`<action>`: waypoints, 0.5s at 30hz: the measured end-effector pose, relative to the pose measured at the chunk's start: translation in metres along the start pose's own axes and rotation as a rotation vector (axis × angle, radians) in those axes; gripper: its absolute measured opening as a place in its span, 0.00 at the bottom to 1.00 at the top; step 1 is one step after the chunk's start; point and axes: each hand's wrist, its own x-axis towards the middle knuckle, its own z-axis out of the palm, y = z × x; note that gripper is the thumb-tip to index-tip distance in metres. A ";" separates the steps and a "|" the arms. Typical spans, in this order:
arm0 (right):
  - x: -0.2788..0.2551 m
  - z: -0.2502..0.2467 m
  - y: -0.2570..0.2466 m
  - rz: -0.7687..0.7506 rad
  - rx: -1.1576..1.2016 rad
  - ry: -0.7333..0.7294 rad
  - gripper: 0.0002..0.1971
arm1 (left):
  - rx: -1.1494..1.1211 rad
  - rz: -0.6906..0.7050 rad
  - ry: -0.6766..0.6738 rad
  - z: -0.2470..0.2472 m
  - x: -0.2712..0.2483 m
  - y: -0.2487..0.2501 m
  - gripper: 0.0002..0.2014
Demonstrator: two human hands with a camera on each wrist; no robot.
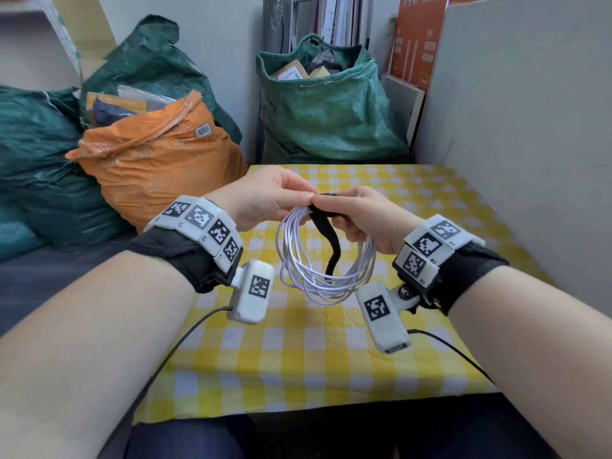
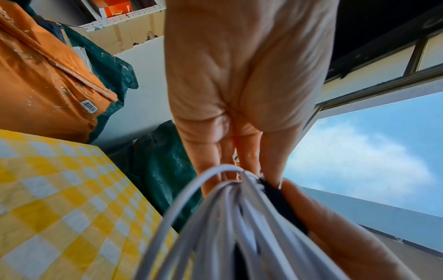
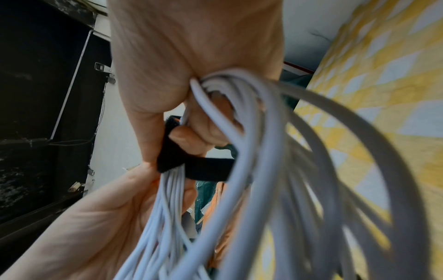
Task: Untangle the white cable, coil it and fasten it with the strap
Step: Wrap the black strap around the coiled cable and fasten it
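Hands meet at the centre of the head view, raised above a yellow-and-white checked tablecloth [image 1: 318,342]. The white cable [image 1: 326,260] is already wound into a loose coil of several loops that hangs below the fingers, clear of the cloth. The right hand [image 1: 367,220] has its fingers curled round the top of the coil and the black strap [image 1: 326,226]; in the right wrist view the strap [image 3: 206,168] crosses the bundled strands [image 3: 172,189] just under the thumb. The left hand [image 1: 265,197] pinches the strap's upper end at the top of the coil, fingertips touching the right hand. The strap's loose end dangles down through the middle of the loops. An orange sack [image 1: 155,167] and a green sack [image 1: 328,104] stand behind the table, in the upper left and upper middle of the frame.
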 end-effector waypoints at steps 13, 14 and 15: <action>0.005 0.007 0.004 -0.202 -0.211 0.261 0.14 | -0.211 -0.083 -0.007 0.009 0.007 -0.007 0.13; 0.004 0.007 0.004 -0.234 -0.242 0.287 0.11 | -0.241 -0.097 0.014 0.008 0.009 -0.009 0.12; 0.003 0.005 0.003 -0.267 -0.276 0.302 0.08 | -0.275 -0.111 0.034 0.007 0.010 -0.011 0.11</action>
